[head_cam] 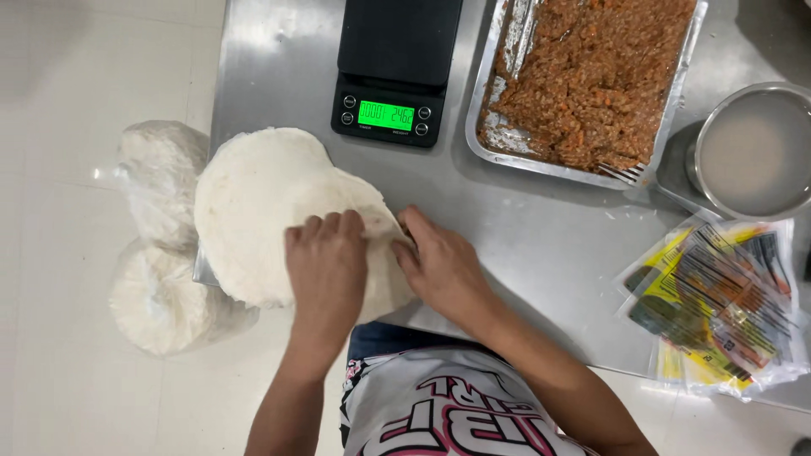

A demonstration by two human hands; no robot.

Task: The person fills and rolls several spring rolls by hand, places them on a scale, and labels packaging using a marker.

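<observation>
Both hands' fingers pinching top flatbread (262,203) edge: left hand (328,263) atop stack, right hand (441,268) beside.

Bare steel table (541,253) lies open between scale (397,67), tray (507,143) (filling-laden) and packets (718,304).

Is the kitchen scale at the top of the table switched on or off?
On. The scale has its small front display lit bright green with digits showing; its black platform carries nothing.
</observation>
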